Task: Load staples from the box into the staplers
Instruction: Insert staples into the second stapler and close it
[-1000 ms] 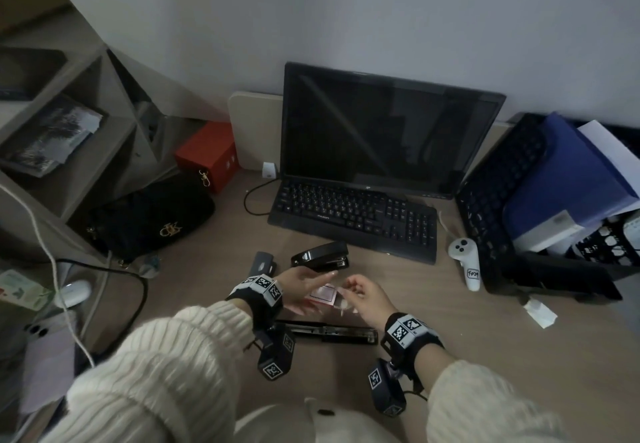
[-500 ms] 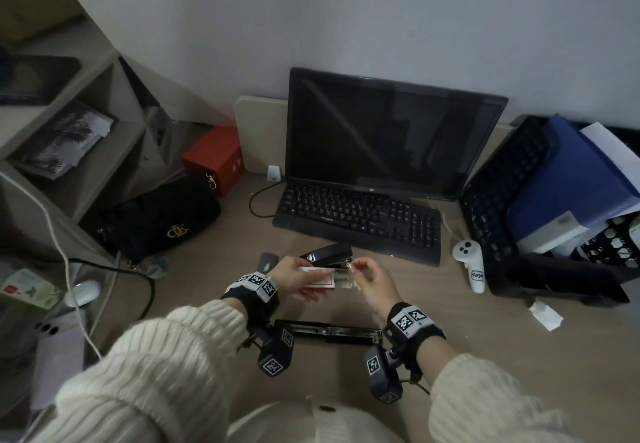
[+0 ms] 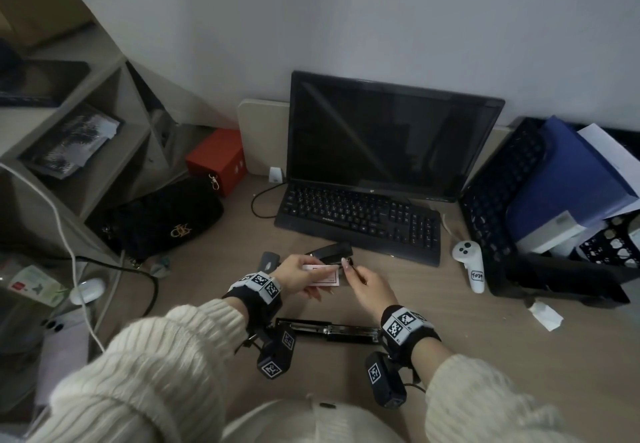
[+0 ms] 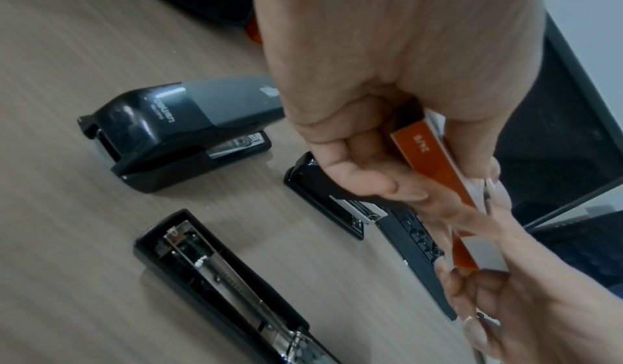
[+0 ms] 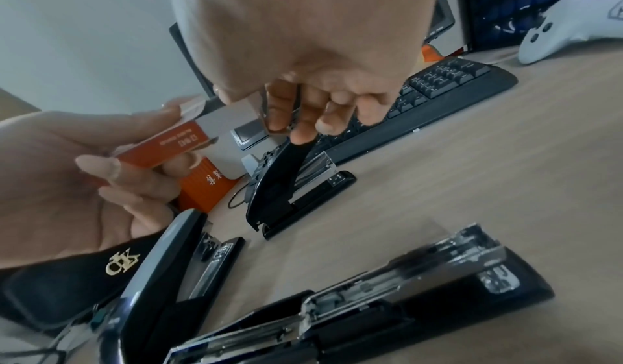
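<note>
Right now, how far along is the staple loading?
Done: the nearest stapler lies opened flat, its rail bare. In hand: the left hand holds the staple box while the right hand works at its open end. Left: no staples visibly loaded; two other staplers wait.

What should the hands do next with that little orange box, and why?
Probably slide a staple strip out: the left hand grips the small orange-and-white staple box, the right hand's fingers pinch its open end, and the flat-opened black stapler waits below.

Staple box (image 4: pixel 435 156) contents hidden by left hand (image 4: pixel 387 76); open stapler (image 4: pixel 236 290) cut off below
</note>
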